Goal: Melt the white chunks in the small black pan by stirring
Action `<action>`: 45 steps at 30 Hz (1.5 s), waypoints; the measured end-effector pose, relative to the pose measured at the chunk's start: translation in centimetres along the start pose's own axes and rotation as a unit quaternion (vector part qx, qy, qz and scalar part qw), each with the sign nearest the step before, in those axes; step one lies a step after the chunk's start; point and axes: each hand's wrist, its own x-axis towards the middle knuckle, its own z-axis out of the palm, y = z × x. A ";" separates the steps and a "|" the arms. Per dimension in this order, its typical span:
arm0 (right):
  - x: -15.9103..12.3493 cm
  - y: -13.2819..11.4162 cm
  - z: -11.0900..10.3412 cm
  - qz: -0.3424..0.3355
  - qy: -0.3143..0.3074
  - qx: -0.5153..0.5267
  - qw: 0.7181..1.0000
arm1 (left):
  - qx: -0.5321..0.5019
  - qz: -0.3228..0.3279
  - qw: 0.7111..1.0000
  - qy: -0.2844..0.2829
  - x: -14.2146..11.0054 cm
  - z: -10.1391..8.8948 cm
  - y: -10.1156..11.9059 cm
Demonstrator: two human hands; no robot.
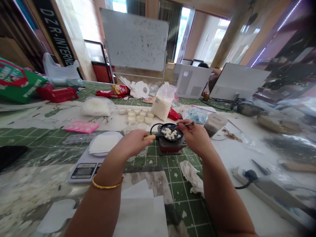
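We face a table under a green gridded cover [181, 204], with a whiteboard [134, 41] standing beyond it. Nearest us, between our forearms, lie white paper sheets [140, 214]. To their left is a kitchen scale [79, 179] with a white square stack on its plate. A clear bag of white grains [161, 107] stands beyond our hands, with small filled cups [132, 113] grouped to its left.

Our left hand [134, 141] comes in from the left, its fingers closed around the wooden handle of the pan; our right hand [196, 135] reaches in from the right, thumb and fingers pinching a thin tool. Between them sits a small heater [170, 149] with a dark body and a red side. The small black pan [172, 141] is on top of it, its wooden handle [149, 137] pointing left. The thin tool [175, 125] slants over the pan's far edge; we cannot tell whether its tip touches the contents. White lumps [170, 133] lie loosely clustered inside the pan.
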 end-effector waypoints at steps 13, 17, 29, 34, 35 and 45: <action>0.0 0.5 -0.3 0.011 -0.032 -0.034 0.999 | 0.009 0.006 1.000 0.004 0.0 -0.1 -0.4; 0.2 0.6 -0.3 0.024 0.020 -0.030 0.999 | 0.005 0.002 1.000 0.006 0.0 -0.1 -0.3; 0.0 0.2 -0.6 0.015 -0.042 -0.056 0.997 | 0.004 -0.006 1.000 0.010 -0.1 0.0 -0.3; -0.1 0.1 -0.8 0.024 0.016 -0.043 0.999 | 0.000 -0.003 1.000 0.006 -0.1 0.0 -0.3; 0.0 0.2 -0.8 0.025 0.020 -0.043 0.999 | 0.003 -0.001 1.000 0.007 -0.1 0.0 -0.2; -0.2 0.1 -0.7 0.022 -0.010 -0.060 0.998 | -0.001 0.000 1.000 0.006 -0.1 0.0 -0.3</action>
